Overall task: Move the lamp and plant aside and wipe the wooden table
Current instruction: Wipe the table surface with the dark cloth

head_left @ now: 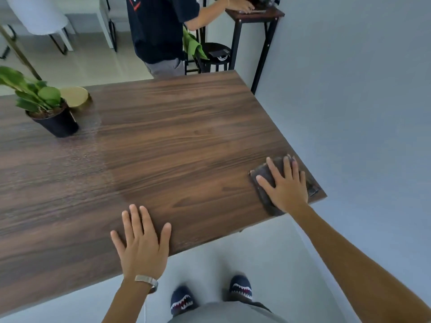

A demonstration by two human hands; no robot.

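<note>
The wooden table [163,141] fills the middle of the view. My right hand [285,185] lies flat, fingers spread, on a dark cloth [261,180] at the table's near right corner. My left hand [142,241] rests flat and empty on the front edge, fingers apart. The plant [44,101], green leaves in a black pot, stands at the far left of the table. Right behind it sits the lamp's round gold base [74,95]; its stem runs up and out of view to the left.
Another person [161,31] in a dark shirt stands beyond the far edge, hands on a narrow side table [256,15]. A black stool [214,54] with a green cloth stands there. A wall runs along the right. White chairs stand at the back left.
</note>
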